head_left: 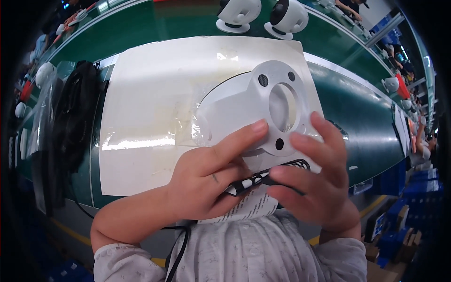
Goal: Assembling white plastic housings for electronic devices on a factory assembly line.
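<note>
A white plastic housing with a round, ring-shaped base [303, 101] lies in front of me, tilted. Dark round pads show on the ring, and a smooth opening sits in its middle. My left hand [202, 171] reaches in with its index finger extended to the ring's near edge. Its other fingers are closed around a narrow black strip with white cut-outs [251, 182]. My right hand [319, 171] has its fingers apart, the upper ones at the ring's right near edge. The lower ones are beside the black strip's right part; I see nothing gripped between them.
A large white board [145, 103] partly covered with clear tape lies on the green bench [361, 113]. Two white camera-like devices [239, 14] stand beyond it. To the left are a black bag [77, 113] and clear plastic. Blue bins [427, 202] are at the right; people work farther off.
</note>
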`<action>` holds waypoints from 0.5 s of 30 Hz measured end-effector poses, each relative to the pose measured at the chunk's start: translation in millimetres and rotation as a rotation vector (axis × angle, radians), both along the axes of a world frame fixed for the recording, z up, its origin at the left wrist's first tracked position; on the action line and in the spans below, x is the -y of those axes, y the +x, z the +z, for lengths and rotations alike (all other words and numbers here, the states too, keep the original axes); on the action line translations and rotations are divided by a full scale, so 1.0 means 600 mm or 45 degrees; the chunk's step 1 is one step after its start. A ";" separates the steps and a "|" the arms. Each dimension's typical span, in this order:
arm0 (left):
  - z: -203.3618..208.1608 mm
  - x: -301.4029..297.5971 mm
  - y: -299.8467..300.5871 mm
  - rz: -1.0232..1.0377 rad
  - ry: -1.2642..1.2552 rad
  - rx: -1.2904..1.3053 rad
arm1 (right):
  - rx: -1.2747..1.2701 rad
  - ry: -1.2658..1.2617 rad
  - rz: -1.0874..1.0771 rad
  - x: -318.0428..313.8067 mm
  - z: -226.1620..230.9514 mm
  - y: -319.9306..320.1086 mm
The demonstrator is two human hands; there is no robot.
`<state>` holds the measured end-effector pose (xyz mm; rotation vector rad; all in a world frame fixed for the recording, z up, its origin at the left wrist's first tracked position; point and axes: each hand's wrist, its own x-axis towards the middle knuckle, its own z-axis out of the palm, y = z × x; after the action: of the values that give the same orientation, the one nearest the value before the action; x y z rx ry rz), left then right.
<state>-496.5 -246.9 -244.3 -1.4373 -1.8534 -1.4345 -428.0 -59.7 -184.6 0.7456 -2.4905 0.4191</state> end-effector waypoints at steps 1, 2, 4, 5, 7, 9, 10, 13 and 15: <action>0.002 0.000 0.001 -0.004 -0.004 -0.001 | -0.018 0.043 0.131 0.006 -0.001 -0.002; 0.006 -0.004 -0.001 -0.016 0.009 -0.006 | -0.068 -0.194 0.095 0.023 -0.007 -0.004; 0.007 -0.003 -0.002 -0.008 0.018 -0.015 | -0.258 -0.165 0.152 0.026 -0.037 -0.006; 0.006 -0.002 -0.002 -0.023 -0.007 0.002 | -0.441 -0.128 0.202 0.026 -0.047 -0.004; 0.007 -0.004 0.001 -0.046 -0.027 0.017 | -0.444 -0.201 0.185 0.023 -0.054 -0.001; 0.009 -0.006 0.004 -0.057 -0.004 0.076 | -0.539 -0.257 0.215 0.012 -0.058 -0.004; 0.010 -0.003 0.003 -0.061 -0.004 0.075 | -0.541 -0.257 0.212 0.003 -0.055 -0.002; 0.014 0.005 -0.004 -0.154 -0.164 0.050 | -0.360 -0.436 -0.010 -0.028 -0.038 -0.012; 0.013 0.000 -0.002 -0.103 -0.198 0.005 | -0.207 -0.600 -0.106 -0.049 -0.029 -0.034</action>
<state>-497.9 -246.7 -236.3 -1.6008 -1.9675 -1.3556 -448.1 -30.5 -202.2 0.4612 -2.1414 0.8403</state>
